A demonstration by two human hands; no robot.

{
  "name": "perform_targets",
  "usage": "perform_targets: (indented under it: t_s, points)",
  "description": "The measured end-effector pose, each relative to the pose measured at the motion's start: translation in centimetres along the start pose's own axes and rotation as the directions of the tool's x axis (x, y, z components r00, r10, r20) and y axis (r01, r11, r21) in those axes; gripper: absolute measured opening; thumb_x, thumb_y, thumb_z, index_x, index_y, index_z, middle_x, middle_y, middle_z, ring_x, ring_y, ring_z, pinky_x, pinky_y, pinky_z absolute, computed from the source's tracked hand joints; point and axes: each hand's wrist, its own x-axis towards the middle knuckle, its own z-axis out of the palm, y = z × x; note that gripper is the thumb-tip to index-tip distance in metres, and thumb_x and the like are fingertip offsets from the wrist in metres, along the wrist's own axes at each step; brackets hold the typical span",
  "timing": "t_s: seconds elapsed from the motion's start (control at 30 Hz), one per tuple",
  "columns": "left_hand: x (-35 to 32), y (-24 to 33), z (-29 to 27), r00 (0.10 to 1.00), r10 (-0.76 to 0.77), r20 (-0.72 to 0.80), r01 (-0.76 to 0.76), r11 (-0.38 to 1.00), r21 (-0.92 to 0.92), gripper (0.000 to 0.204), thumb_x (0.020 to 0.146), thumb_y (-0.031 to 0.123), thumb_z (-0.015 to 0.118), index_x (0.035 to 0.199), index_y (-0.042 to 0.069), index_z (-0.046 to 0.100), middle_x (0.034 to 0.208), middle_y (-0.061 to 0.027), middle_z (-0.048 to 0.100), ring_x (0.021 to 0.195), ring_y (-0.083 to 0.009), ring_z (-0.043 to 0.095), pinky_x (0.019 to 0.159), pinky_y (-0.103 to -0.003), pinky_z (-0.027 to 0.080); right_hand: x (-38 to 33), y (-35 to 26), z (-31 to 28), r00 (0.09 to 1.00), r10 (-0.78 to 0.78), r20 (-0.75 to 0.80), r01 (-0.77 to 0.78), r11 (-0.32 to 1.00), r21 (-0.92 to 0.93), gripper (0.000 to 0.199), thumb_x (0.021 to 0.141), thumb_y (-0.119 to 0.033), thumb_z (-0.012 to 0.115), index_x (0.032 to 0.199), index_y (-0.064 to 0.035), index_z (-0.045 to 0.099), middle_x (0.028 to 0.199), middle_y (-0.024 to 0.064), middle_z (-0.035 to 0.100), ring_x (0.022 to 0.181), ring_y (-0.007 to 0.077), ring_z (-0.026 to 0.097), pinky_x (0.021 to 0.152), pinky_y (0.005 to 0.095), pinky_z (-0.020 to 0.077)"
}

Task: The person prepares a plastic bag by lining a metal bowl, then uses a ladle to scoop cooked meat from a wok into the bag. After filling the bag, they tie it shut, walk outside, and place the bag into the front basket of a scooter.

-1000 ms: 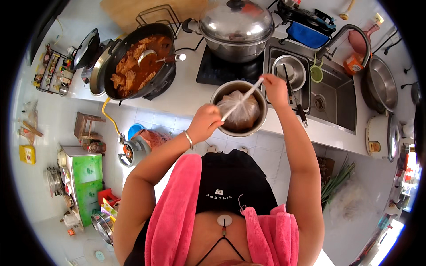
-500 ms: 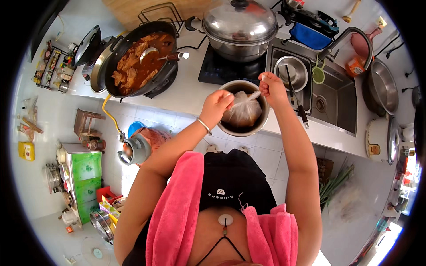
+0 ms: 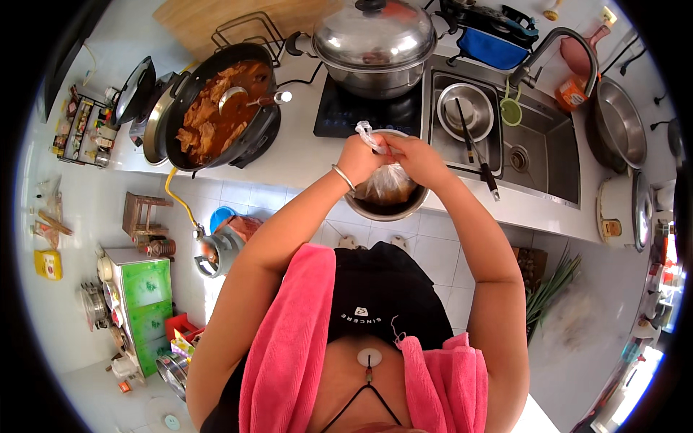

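Observation:
A clear plastic bag point(image 3: 390, 186) with brown contents hangs inside a round metal pot point(image 3: 384, 214) at the counter's front edge. My left hand point(image 3: 361, 162) is closed round the bag's gathered neck, and the twisted top pokes up above its fingers. My right hand point(image 3: 419, 160) meets it from the other side, with thumb and fingers pinched together at the neck. A small reddish bit shows between the two hands. The fingers partly cover one another, and the hands hide the pot's far side.
Behind the pot, a lidded steel pot point(image 3: 375, 54) stands on a black cooktop point(image 3: 336, 108). To the left, a dark wok point(image 3: 173, 137) holds red-brown stew and a ladle point(image 3: 231, 101). The sink point(image 3: 545, 162) on the right has a steel bowl point(image 3: 465, 90) and a black-handled utensil point(image 3: 489, 180).
My hands were apart, each on a side of the bag's top. Now they have come together over the pot, and the bag's top is gathered into a twisted neck.

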Motion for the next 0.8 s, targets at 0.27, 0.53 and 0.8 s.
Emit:
perform_targets:
  t_s: [0.27,0.53,0.8]
  points:
    - [-0.1,-1.9,-0.8,0.985,-0.172,0.002,0.162,0.925,-0.342,0.021,0.068,0.002,0.075,0.067,0.003,0.054,0.067,-0.0042,0.061,0.063,-0.0145,0.058,0.062,-0.028,0.047,-2.8,0.9,-3.5,0.991,0.018,-0.133,-0.04,0.985,-0.168,0.011,0.076,-0.009,0.06,0.086,-0.007,0.065,0.078,0.0102,0.063,0.078,0.0322,0.058,0.065,0.0392,0.0469]
    - [-1.2,-0.8,0.2,0.993,0.004,-0.119,0.013,0.989,0.149,0.011,0.068,0.004,0.068,0.07,0.005,0.057,0.065,-0.0064,0.06,0.062,-0.0172,0.06,0.06,-0.029,0.046,-5.4,1.0,-0.8,0.985,0.17,-0.029,-0.156,0.948,0.276,0.025,0.08,-0.009,0.062,0.105,-0.0024,0.063,0.096,0.0113,0.066,0.086,0.0241,0.061,0.074,0.0342,0.0486]
    - [0.4,0.2,1.3,0.727,0.686,0.011,-0.556,0.579,0.596,0.014,0.064,0.005,0.062,0.073,0.007,0.052,0.072,-0.0103,0.054,0.066,-0.0317,0.054,0.057,-0.041,0.044,1.2,4.2,3.1,0.903,0.33,0.275,-0.428,0.75,0.504,0.02,0.081,0.003,0.055,0.098,0.0012,0.066,0.082,0.0064,0.065,0.067,0.0128,0.059,0.063,0.0247,0.0496]
